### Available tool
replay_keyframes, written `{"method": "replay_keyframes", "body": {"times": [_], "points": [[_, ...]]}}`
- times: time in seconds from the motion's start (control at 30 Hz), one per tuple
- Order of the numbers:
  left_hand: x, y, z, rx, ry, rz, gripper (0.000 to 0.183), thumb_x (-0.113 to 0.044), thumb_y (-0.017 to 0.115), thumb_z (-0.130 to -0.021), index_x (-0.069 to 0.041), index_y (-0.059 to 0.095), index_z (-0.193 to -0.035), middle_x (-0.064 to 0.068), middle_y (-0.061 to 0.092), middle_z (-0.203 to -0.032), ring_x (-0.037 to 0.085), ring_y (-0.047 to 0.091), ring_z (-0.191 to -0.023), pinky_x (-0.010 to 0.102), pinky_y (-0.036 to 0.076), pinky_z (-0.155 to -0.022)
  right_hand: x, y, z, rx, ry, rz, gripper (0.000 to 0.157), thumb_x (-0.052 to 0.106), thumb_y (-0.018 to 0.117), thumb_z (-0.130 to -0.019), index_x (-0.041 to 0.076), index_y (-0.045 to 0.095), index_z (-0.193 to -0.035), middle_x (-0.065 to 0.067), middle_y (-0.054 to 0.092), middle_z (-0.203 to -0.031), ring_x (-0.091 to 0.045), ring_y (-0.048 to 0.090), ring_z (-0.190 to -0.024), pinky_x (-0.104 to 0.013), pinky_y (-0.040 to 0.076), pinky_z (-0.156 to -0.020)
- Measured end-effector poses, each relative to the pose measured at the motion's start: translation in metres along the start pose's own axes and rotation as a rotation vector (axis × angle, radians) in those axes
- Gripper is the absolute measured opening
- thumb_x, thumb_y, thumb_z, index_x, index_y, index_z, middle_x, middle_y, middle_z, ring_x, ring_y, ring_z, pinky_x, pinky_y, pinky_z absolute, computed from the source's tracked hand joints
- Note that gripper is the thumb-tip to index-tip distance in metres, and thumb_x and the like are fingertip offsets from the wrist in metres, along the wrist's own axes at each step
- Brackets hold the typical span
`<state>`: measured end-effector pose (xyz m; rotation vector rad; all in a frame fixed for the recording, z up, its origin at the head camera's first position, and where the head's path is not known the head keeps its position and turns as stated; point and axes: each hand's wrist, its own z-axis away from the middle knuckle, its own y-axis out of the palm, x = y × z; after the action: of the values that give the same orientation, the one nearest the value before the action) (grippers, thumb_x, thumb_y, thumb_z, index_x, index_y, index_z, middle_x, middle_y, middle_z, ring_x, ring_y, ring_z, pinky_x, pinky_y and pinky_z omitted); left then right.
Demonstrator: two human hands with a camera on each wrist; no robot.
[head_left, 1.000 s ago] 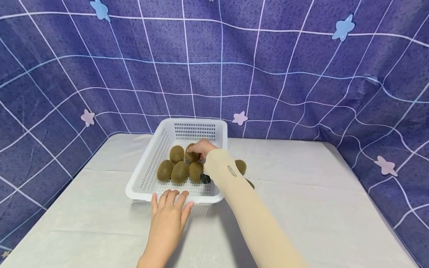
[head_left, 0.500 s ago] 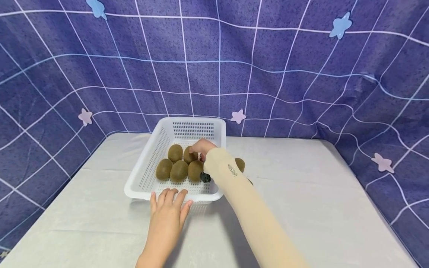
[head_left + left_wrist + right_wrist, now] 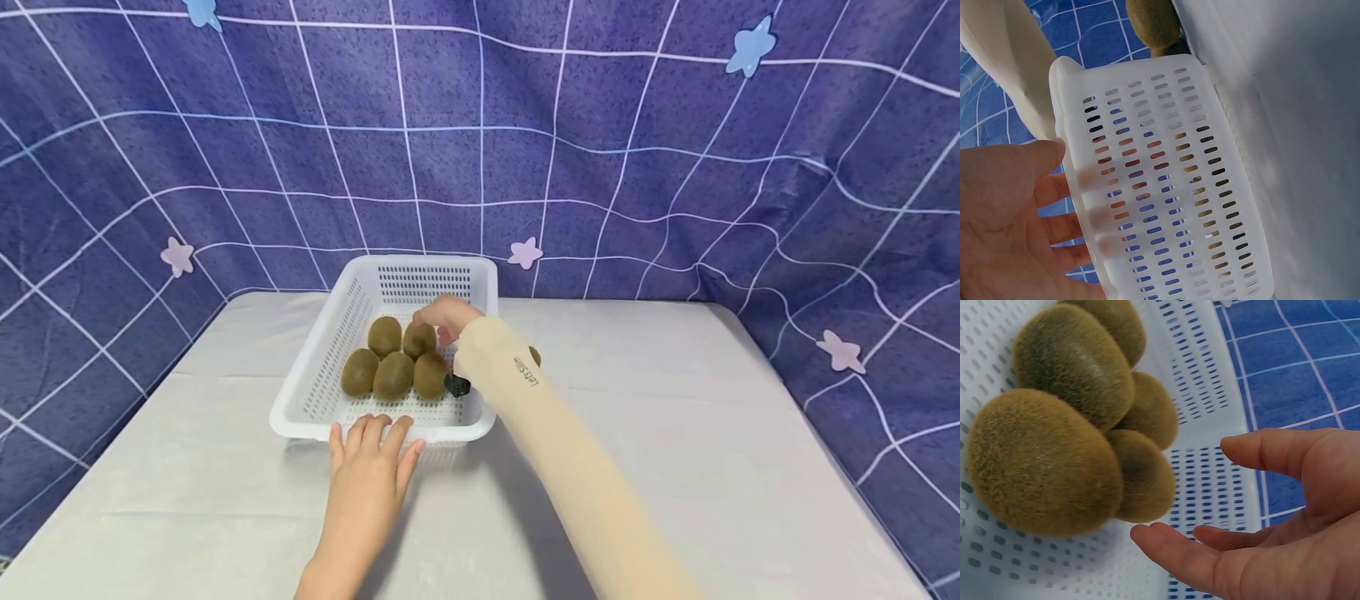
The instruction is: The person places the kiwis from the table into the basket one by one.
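Observation:
A white perforated plastic basket holds several brown kiwis, three in a front row and two behind. My left hand grips the near rim, its fingers hooked over the edge; in the left wrist view they show faintly through the basket wall. Inside the basket my right hand hovers beside the right kiwi of the back row. Its thumb and fingers are spread apart with nothing between them in the right wrist view, the fingertips right by the small far kiwi.
Another kiwi lies on the table right of the basket, mostly behind the beige sleeve. The table has a pale cloth. A blue gridded curtain with stars hangs behind and at both sides.
My right hand has let go of the back-row kiwi and drawn slightly up and away from it. My left hand stays on the rim. The head view has shifted slightly.

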<state>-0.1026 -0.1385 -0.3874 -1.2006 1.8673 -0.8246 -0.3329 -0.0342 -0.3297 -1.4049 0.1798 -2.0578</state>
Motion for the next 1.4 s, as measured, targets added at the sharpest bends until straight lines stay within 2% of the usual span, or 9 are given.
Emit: {"method": "replay_keyframes", "body": {"times": [0.17,0.33,0.57,0.67,0.83,0.97,1.07,1.13,1.4], "points": [[0.000,-0.001,-0.001,0.004,-0.007,0.003,0.031,-0.027,0.064,-0.093,-0.006,0.063,-0.116,0.018,0.059,-0.112,0.042,0.049,-0.117,0.069,0.021,-0.103,0.003,-0.006,0.008,0.041,-0.053,-0.086,0.052,0.015,0.064,-0.090,-0.002,0.045,-0.136,-0.018,0.048,-0.136,-0.039,0.048,-0.125,-0.042,0.047,-0.097],[0.000,0.000,-0.001,0.013,-0.010,0.005,0.032,-0.028,0.063,-0.093,-0.007,0.063,-0.117,0.018,0.059,-0.113,0.042,0.048,-0.118,0.069,0.020,-0.104,0.004,-0.013,0.014,0.033,-0.081,-0.083,0.057,0.018,0.064,-0.091,-0.003,0.041,-0.139,-0.023,0.046,-0.138,-0.038,0.049,-0.124,-0.039,0.048,-0.096],[0.000,0.000,-0.001,0.024,-0.013,0.010,0.032,-0.028,0.063,-0.094,-0.007,0.063,-0.117,0.018,0.059,-0.114,0.042,0.048,-0.120,0.070,0.019,-0.104,0.007,-0.030,0.024,0.064,-0.105,-0.072,0.078,0.022,0.063,-0.093,-0.002,0.016,-0.150,-0.021,0.040,-0.139,-0.035,0.048,-0.125,-0.036,0.046,-0.099],[0.000,0.000,-0.001,0.035,-0.018,0.012,0.032,-0.028,0.062,-0.094,-0.007,0.062,-0.118,0.018,0.059,-0.115,0.042,0.047,-0.120,0.070,0.019,-0.104,0.008,-0.036,0.029,0.058,-0.134,-0.040,0.073,0.024,0.062,-0.093,-0.004,0.022,-0.147,-0.020,0.041,-0.136,-0.034,0.050,-0.122,-0.035,0.046,-0.099],[0.000,0.000,-0.001,0.047,-0.022,0.011,0.033,-0.029,0.062,-0.094,-0.007,0.062,-0.119,0.018,0.059,-0.116,0.042,0.047,-0.121,0.071,0.019,-0.104,0.009,-0.046,0.040,0.041,-0.195,0.002,0.053,0.025,0.062,-0.094,-0.004,0.045,-0.135,-0.011,0.049,-0.135,-0.027,0.055,-0.115,-0.034,0.047,-0.097],[0.000,0.000,-0.001,0.039,-0.018,0.013,0.032,-0.027,0.063,-0.094,-0.006,0.062,-0.119,0.018,0.059,-0.115,0.042,0.047,-0.121,0.071,0.020,-0.104,0.008,-0.053,0.046,0.032,-0.248,-0.007,0.039,0.024,0.061,-0.095,-0.002,0.057,-0.125,-0.007,0.056,-0.112,-0.020,0.053,-0.094,-0.032,0.048,-0.096],[0.000,0.000,0.000,0.037,-0.018,0.012,0.032,-0.027,0.063,-0.094,-0.006,0.062,-0.118,0.018,0.059,-0.115,0.042,0.047,-0.120,0.071,0.020,-0.104,0.006,-0.059,0.049,0.018,-0.276,-0.040,0.035,0.021,0.059,-0.096,-0.002,0.059,-0.123,-0.008,0.055,-0.111,-0.018,0.051,-0.091,-0.032,0.048,-0.096],[0.000,0.000,0.000,0.037,-0.018,0.011,0.033,-0.028,0.063,-0.094,-0.006,0.062,-0.118,0.018,0.059,-0.115,0.042,0.047,-0.120,0.071,0.020,-0.104,0.003,-0.064,0.050,0.001,-0.291,-0.076,0.036,0.020,0.059,-0.097,-0.002,0.058,-0.125,-0.008,0.057,-0.122,-0.019,0.054,-0.099,-0.034,0.048,-0.096],[0.000,-0.001,0.000,0.029,-0.011,0.019,0.033,-0.028,0.063,-0.094,-0.006,0.062,-0.118,0.019,0.059,-0.115,0.043,0.047,-0.120,0.071,0.020,-0.103,-0.013,-0.091,0.053,-0.067,-0.345,-0.168,0.037,0.018,0.053,-0.099,-0.005,0.054,-0.129,-0.019,0.057,-0.127,-0.026,0.057,-0.107,-0.033,0.048,-0.096]]}}
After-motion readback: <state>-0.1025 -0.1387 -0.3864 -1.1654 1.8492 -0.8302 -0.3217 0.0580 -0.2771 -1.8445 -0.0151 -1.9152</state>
